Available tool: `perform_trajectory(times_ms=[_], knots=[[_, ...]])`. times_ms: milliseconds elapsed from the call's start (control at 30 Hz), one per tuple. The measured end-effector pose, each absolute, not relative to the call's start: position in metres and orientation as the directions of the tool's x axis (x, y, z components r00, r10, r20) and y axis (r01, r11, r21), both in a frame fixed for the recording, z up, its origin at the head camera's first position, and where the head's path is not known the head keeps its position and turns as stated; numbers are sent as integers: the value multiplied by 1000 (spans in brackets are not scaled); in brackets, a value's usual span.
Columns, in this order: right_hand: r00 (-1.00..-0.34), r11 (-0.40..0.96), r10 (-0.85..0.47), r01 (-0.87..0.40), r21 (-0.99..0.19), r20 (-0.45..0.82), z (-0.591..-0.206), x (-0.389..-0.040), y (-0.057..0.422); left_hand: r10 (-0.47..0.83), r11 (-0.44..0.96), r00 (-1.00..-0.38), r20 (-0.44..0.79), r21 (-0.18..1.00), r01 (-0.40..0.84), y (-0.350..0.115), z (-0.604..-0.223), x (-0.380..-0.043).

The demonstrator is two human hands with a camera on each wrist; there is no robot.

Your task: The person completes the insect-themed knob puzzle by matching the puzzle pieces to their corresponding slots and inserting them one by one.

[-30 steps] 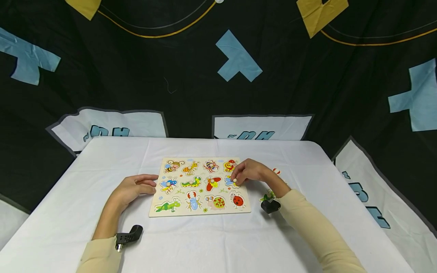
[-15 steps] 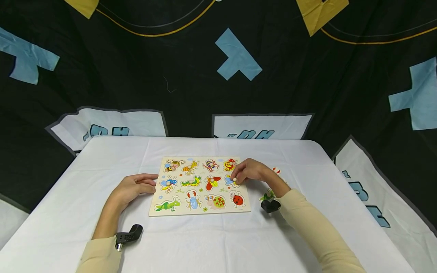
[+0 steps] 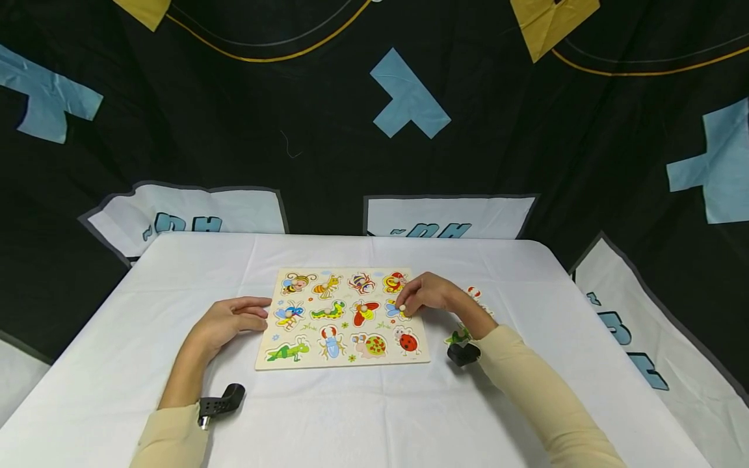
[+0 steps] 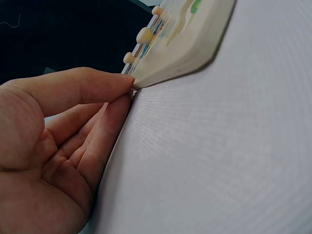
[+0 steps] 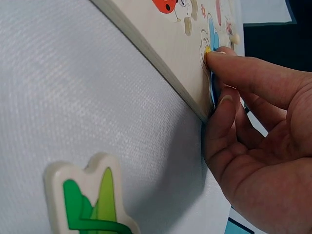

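Observation:
A wooden knob puzzle board [image 3: 266, 366] with painted insects lies on the white cloth. Beside its left edge is my left hand [image 3: 222, 325]; in the left wrist view its fingertips [image 4: 127, 85] touch the board's side. My right hand [image 3: 430, 292] reaches over the right edge and pinches the small knob of a blue-winged insect puzzle piece [image 3: 392, 311] in the middle row. Those fingers hide part of this piece, so I cannot tell whether it sits flat in its slot. A ladybug piece [image 3: 406, 342] lies just below it.
Right of the board, partly hidden by the right forearm, a green puzzle piece [image 3: 458, 335] lies on the cloth; a red-and-white piece [image 3: 474, 292] lies farther back. Black wrist cameras [image 3: 219, 403] sit on both wrists. A dark curtain [image 3: 328, 162] hangs behind the table.

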State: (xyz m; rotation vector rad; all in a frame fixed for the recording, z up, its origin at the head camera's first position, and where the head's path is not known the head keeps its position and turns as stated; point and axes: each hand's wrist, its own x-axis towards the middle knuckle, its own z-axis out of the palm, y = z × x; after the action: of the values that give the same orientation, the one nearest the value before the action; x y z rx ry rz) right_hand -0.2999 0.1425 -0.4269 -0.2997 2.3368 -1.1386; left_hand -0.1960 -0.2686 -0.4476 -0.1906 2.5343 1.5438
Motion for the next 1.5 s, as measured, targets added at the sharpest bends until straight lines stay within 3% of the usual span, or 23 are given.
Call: perform_trajectory(times_ms=[833,1500], knots=[[-873,636,-362,24,-771,-326,-427,-293,164,-19,453,-977,-214,869,-199,-267,-448,-196],[-811,685,-440,-25,-728,-386,-415,-279,218,-21,459,-976,-215,866,-201,-270,-451,-198]])
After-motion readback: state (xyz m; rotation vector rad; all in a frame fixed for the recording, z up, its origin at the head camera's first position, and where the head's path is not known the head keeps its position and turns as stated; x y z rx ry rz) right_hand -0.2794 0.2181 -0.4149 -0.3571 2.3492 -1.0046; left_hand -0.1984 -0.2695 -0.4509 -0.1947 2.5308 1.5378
